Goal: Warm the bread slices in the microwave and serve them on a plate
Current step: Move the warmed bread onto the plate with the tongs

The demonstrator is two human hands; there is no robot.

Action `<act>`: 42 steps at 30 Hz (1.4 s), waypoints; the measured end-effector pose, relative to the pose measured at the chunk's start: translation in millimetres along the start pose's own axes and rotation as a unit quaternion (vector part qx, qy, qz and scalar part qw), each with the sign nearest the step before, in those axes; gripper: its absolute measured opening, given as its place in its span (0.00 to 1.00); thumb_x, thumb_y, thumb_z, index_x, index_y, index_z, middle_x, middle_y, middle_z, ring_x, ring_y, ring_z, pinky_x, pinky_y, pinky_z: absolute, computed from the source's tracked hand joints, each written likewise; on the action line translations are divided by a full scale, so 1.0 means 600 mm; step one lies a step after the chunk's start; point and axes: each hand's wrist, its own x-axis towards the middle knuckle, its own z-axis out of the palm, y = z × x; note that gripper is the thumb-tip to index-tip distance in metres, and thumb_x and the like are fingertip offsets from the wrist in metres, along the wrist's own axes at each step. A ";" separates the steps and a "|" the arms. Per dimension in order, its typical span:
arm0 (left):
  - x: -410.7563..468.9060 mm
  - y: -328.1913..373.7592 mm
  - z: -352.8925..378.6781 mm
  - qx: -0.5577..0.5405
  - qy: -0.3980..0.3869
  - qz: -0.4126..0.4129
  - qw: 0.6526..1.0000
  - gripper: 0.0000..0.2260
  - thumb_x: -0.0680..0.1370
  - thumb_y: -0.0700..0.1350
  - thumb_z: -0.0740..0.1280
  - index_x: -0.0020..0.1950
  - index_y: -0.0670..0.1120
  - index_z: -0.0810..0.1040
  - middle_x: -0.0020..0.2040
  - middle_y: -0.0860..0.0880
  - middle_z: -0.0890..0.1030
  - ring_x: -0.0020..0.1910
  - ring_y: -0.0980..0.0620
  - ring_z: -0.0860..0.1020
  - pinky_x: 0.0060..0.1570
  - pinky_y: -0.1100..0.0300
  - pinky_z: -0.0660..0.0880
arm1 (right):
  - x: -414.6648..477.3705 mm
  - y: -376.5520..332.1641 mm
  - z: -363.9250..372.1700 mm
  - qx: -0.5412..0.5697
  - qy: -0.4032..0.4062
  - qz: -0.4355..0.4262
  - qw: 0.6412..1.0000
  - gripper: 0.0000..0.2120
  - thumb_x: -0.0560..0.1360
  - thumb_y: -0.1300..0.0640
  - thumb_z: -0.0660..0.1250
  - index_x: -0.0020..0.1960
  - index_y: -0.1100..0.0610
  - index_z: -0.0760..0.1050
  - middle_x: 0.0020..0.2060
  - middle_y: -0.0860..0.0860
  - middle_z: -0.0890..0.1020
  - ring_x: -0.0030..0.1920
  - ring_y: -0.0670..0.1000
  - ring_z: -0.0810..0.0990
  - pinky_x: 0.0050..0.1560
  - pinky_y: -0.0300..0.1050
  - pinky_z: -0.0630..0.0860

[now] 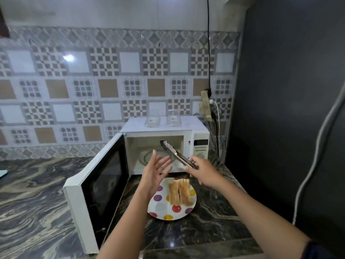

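Note:
A white microwave (199, 131) stands on the counter with its door (97, 186) swung wide open to the left; only the glass turntable (147, 157) shows inside. In front of it a polka-dot plate (162, 206) carries several bread slices (180, 192) leaning together on edge. My right hand (203, 171) grips the handles of metal tongs (174, 152), whose tips point up-left at the microwave opening. My left hand (156, 170) hovers above the plate's far edge, fingers straight and spread, holding nothing.
Two clear glass containers (152, 118) (174, 118) stand on the microwave's top. A power strip (206, 105) with cables hangs on the tiled wall behind. A dark wall (289, 109) closes the right side. The marbled counter (37, 193) stretches to the left.

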 end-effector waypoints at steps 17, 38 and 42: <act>-0.034 0.039 -0.004 -0.077 0.141 0.147 0.976 0.04 0.77 0.40 0.65 0.48 0.41 0.78 0.40 0.48 0.83 0.41 0.54 0.83 0.45 0.60 0.81 | 0.005 0.023 -0.039 0.127 0.018 -0.004 0.992 0.10 0.69 0.50 0.74 0.45 0.56 0.82 0.36 0.55 0.84 0.40 0.55 0.85 0.44 0.46 0.82; -0.046 -0.003 0.017 -0.022 0.149 0.146 0.978 0.04 0.77 0.40 0.66 0.48 0.40 0.78 0.40 0.49 0.83 0.42 0.55 0.83 0.51 0.59 0.79 | 0.022 0.013 -0.015 -0.042 -0.092 -0.060 0.993 0.22 0.69 0.51 0.74 0.60 0.56 0.77 0.55 0.51 0.81 0.55 0.48 0.79 0.60 0.43 0.76; -0.047 0.013 -0.003 -0.055 0.172 0.157 0.971 0.03 0.77 0.39 0.66 0.48 0.40 0.78 0.45 0.46 0.80 0.47 0.52 0.81 0.50 0.60 0.80 | 0.018 0.024 -0.039 -0.045 -0.043 -0.028 0.998 0.21 0.69 0.45 0.72 0.57 0.55 0.77 0.51 0.49 0.80 0.50 0.46 0.78 0.47 0.36 0.74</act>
